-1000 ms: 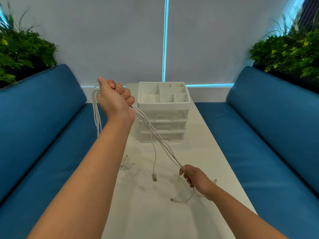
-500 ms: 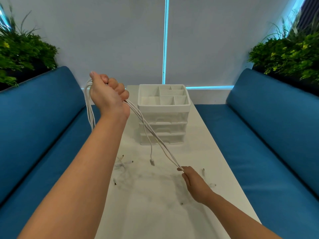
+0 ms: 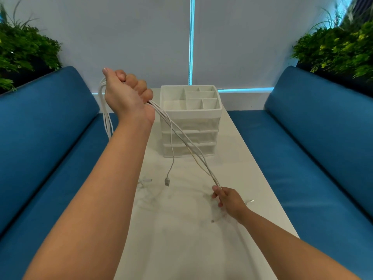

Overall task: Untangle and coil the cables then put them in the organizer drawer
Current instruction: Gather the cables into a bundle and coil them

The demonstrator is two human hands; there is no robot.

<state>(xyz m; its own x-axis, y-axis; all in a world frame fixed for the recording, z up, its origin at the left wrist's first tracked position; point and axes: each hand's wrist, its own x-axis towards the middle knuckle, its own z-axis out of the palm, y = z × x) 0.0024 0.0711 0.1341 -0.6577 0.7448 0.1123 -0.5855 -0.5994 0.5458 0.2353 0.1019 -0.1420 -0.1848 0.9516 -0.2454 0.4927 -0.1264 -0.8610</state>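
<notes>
A bundle of thin white cables (image 3: 193, 152) stretches taut between my two hands above the white table (image 3: 181, 239). My left hand (image 3: 127, 96) is raised in a fist around the bundle, with loops hanging down behind my wrist. Low near the table, my right hand (image 3: 226, 199) pinches the cables' other end. One loose strand dangles mid-air, ending in a USB plug (image 3: 167, 181). The white organizer (image 3: 191, 116) stands behind the cables with an open compartment tray on top and three shut clear drawers below.
Two plug ends lie on the table, one left of the dangling plug (image 3: 148, 180) and one right of my right hand (image 3: 250, 201). Blue sofas (image 3: 50, 138) flank the narrow table on both sides. Green plants (image 3: 339, 49) sit behind the sofa backs.
My left hand has lifted the bundle higher and slightly left, tightening the cables. The dangling USB plug has risen off the table. My right hand has stayed low, keeping its pinch.
</notes>
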